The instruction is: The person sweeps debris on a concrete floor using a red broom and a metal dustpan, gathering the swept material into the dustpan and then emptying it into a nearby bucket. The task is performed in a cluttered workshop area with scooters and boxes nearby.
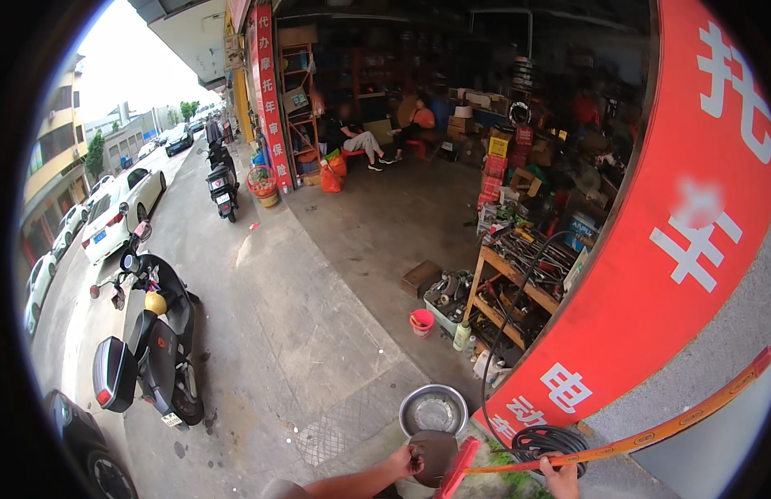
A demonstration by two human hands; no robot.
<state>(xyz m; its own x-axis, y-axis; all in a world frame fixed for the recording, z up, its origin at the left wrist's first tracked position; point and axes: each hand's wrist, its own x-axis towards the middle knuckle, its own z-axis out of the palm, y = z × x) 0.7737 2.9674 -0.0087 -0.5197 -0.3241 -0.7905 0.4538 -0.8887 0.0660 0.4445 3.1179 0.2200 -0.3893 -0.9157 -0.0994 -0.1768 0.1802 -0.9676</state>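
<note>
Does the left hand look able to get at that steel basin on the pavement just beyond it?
Probably yes: the left hand sits on a dark round pan right next to the steel basin, with nothing visible between them.

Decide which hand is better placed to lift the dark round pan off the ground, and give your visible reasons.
Left. The left hand already rests on the rim of the dark round pan, while the right hand is occupied, gripping the orange strip further to the side.

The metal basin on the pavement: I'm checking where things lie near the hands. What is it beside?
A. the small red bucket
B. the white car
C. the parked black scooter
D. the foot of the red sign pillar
D: the metal basin sits on the pavement right by the base of the red sign pillar, just above the left hand.
</note>
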